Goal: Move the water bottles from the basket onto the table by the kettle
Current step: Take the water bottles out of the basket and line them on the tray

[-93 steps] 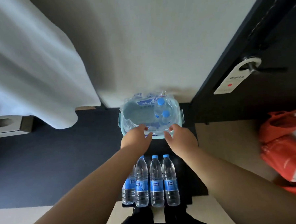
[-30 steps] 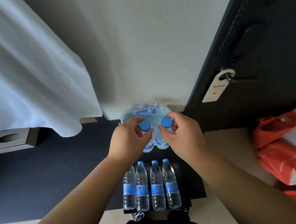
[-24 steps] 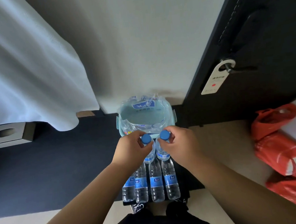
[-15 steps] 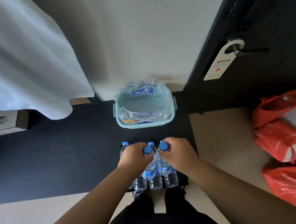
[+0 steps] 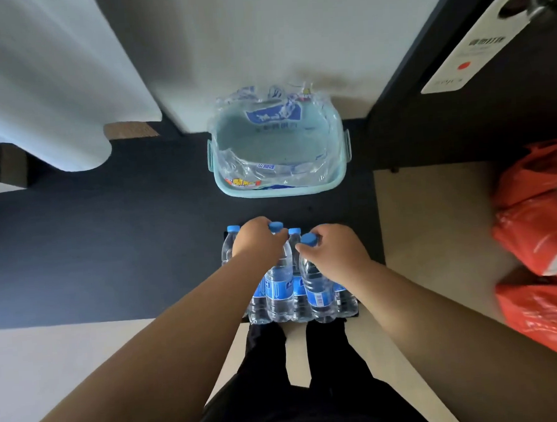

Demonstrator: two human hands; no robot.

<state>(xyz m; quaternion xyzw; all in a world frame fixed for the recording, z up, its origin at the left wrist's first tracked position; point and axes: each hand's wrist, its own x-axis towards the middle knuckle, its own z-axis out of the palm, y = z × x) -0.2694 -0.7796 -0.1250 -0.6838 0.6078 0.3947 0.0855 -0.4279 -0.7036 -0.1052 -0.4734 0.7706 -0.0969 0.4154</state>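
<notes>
A light blue basket [image 5: 341, 178] stands on the dark floor by the wall, holding only crumpled clear plastic wrap [image 5: 272, 114]. Nearer to me, several clear water bottles with blue caps and blue labels stand in a tight row [image 5: 296, 293]. My left hand [image 5: 259, 241] grips the neck of one bottle [image 5: 278, 285]. My right hand [image 5: 334, 253] grips the neck of another bottle [image 5: 316, 289]. Both held bottles stand upright among the row. No kettle or table top is in view.
A black door [image 5: 459, 114] with a white hanger tag [image 5: 475, 45] is at the right. Red plastic bags [image 5: 540, 248] lie on the beige floor to the right. White cloth [image 5: 48, 87] hangs at the left. My dark trouser legs [image 5: 298, 371] are below the bottles.
Both hands lifted a bottle each out of the basket and brought them down toward me into the row of standing bottles. The basket now holds only wrap.
</notes>
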